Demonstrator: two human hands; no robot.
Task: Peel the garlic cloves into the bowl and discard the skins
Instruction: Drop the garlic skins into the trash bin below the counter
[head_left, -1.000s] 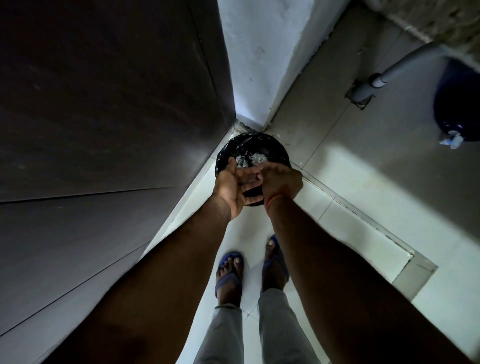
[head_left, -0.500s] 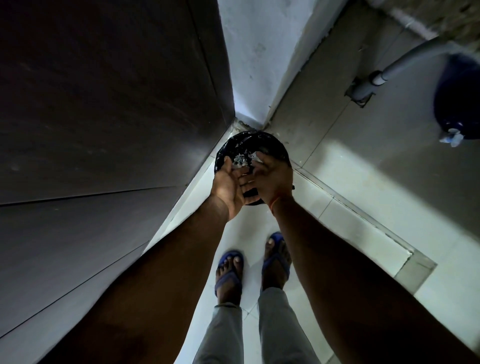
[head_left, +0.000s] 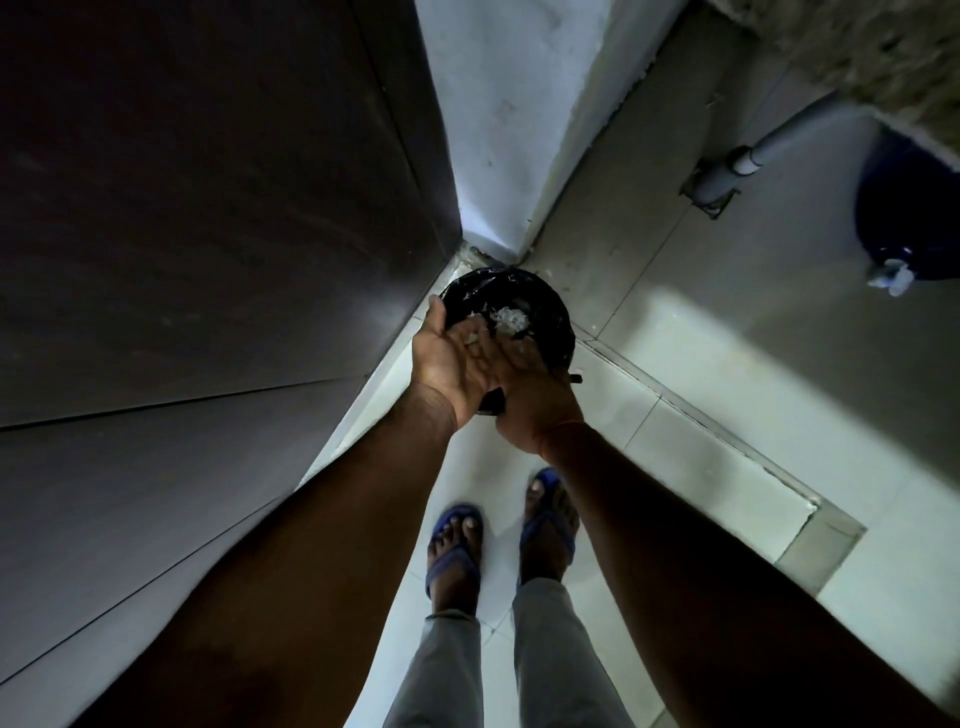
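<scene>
Bin (head_left: 550, 322), black-lined, stands on the floor in the far corner, mouth up, directly below and just beyond both hands; pale skins (head_left: 506, 319) already lie inside, heaped near the centre, no clear long axis. Left hand (head_left: 449, 358) flat, palm up, fingers straight, a few flecks of skin on it; right hand (head_left: 524, 387) lies flat across its fingers, palm down, apparently brushing toward the bin; neither grips anything. Both hands equally near the mouth; left slightly farther left. Judgement: discard step nearly done; remaining flecks need sweeping forward, off the left fingertips. Bowl and cloves not in view.
</scene>
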